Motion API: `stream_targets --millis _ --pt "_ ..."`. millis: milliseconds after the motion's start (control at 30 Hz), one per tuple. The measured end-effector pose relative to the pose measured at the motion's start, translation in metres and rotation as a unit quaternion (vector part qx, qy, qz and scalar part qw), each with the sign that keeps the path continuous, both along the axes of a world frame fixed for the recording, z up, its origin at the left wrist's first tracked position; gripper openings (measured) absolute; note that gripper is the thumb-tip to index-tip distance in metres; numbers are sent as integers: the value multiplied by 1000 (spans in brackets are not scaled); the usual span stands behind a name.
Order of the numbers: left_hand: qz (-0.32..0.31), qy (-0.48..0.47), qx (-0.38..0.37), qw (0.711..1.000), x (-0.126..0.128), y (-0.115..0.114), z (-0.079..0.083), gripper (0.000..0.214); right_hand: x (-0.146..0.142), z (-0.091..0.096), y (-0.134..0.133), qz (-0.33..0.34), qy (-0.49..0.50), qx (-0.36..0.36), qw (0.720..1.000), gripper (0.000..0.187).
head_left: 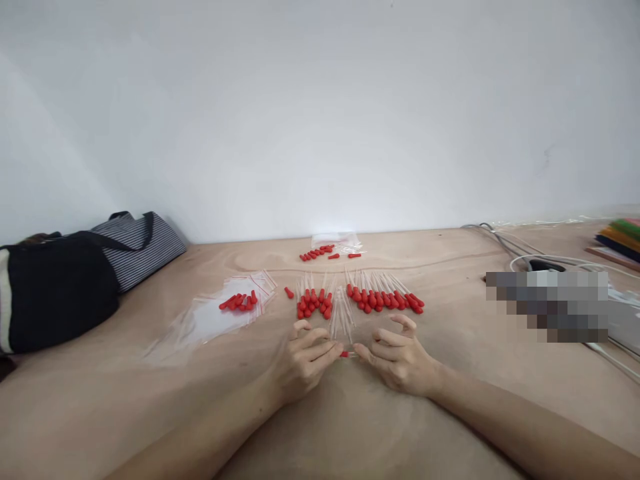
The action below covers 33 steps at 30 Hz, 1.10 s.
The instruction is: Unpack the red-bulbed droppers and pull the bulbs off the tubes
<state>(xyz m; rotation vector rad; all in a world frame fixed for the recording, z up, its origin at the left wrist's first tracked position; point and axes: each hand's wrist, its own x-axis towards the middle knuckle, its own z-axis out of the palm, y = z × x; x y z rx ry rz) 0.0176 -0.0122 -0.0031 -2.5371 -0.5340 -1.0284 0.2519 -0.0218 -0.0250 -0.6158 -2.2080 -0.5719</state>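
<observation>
My left hand (311, 357) pinches a small red rubber bulb (345, 354) between thumb and fingertip. From its right side a thin clear dropper tube (351, 355) runs into the closed fingertips of my right hand (400, 357). The two hands face each other just above the table. Right beyond them lies a loose bunch of bare dropper tubes (341, 313). Droppers with red bulbs lie in two groups, a smaller pile (313, 303) on the left and a wider row (383, 299) on the right, their tubes pointing away from me.
Loose red bulbs (239, 302) lie on clear zip bags (215, 317) at left. More bulbs (317, 253) lie farther back, near a clear bag (336, 241). A black bag (60, 293) and striped bag (145, 247) stand far left. Cables (500, 243) and a blurred-out object (555, 303) occupy the right.
</observation>
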Motion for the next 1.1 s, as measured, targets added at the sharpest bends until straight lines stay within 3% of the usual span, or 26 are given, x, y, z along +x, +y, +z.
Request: stream_targets --millis 167,300,433,533,633,767,933,1100 --pt "65 -35 -43 996 -26 10 1 21 11 6 3 -64 29 -65 995 23" --pt "84 -76 -100 988 -29 20 -4 30 2 2 13 -112 24 -98 989 33" --pt "189 -138 -90 968 -37 38 -4 29 -16 5 32 -162 36 -140 976 32" --pt "270 -153 -91 946 -51 53 -1 27 -32 16 50 -243 4 -210 947 27" --pt "348 -139 -95 922 -62 64 2 21 -48 25 67 -300 -24 -246 921 25" --pt "426 -87 -97 895 -64 71 0 11 -65 29 79 -319 -32 -260 911 21" --pt "425 -68 -93 898 -60 68 -2 14 -72 26 80 -324 -41 -277 904 20" --pt "353 -57 -76 931 -39 57 5 15 -73 25 76 -324 -31 -274 905 21"
